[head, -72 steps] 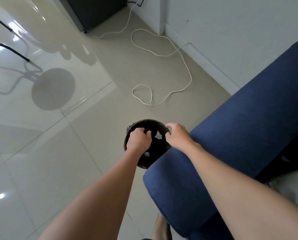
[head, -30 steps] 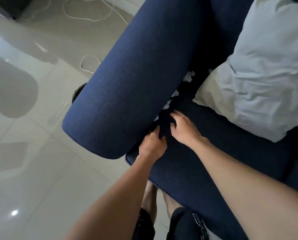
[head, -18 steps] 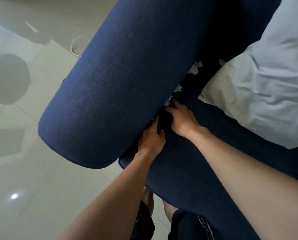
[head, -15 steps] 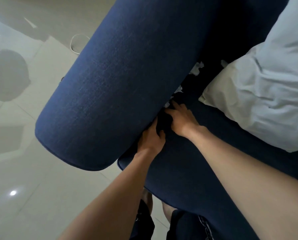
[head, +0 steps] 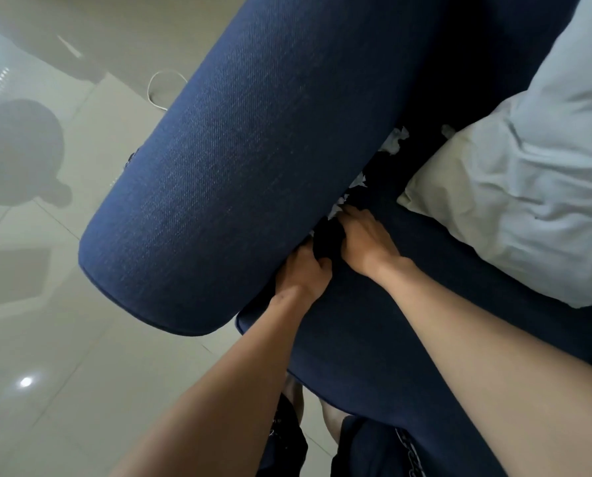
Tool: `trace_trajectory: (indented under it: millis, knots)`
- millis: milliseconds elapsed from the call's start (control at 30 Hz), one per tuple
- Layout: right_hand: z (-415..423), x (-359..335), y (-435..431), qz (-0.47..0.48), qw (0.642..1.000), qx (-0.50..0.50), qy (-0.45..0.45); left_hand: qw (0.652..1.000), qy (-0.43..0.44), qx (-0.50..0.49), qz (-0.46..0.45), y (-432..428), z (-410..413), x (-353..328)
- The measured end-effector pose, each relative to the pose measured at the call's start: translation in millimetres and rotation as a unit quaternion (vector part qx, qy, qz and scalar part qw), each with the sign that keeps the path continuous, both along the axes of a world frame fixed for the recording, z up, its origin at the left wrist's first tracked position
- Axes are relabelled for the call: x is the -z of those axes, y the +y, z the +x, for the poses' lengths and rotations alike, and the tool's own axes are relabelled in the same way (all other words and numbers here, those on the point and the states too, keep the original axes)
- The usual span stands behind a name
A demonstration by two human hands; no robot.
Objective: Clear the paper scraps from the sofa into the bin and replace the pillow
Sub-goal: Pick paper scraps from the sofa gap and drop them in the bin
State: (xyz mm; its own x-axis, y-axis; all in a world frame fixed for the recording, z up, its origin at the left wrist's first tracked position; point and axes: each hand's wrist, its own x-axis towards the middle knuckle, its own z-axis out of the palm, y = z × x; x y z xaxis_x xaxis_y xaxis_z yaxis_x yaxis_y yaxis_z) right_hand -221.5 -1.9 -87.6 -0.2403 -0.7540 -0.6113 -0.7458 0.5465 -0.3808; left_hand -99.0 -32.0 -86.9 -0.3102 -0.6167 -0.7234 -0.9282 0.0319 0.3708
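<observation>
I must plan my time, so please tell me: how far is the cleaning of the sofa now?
Done: the front of the seat cushion shows no scraps. In hand: the left hand and right hand dig in the gap beside the armrest; what they hold is hidden. Left: paper scraps farther along that gap, and the pillow, not yet put back.

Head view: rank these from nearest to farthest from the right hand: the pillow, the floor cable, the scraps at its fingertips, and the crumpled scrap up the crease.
From the right hand:
1. Scraps at its fingertips, in the crease beside the armrest.
2. Pillow, its near corner just right of the hand.
3. Crumpled scrap, farther up the crease.
4. Cable, on the floor beyond the armrest.
</observation>
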Motion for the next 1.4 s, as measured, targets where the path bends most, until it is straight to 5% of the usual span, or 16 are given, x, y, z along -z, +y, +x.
trace_trajectory:
  millis: [300,600,1133,1400]
  knots:
    - [17,-43,41,-0.113,0.983,0.142,0.026,0.994,0.067,-0.024,-0.084,19,5,-54]
    - [1,-128,30,-0.238,0.924,0.297,0.033,0.984,0.104,-0.040,-0.139,-13,-8,-146]
    - [31,-170,-111,-0.267,0.918,0.293,-0.001,0.957,0.200,-0.144,-0.155,-157,18,-190]
    - [94,-158,-222,-0.261,0.942,0.206,-0.046,0.947,0.151,-0.236,-0.160,-254,93,-167]
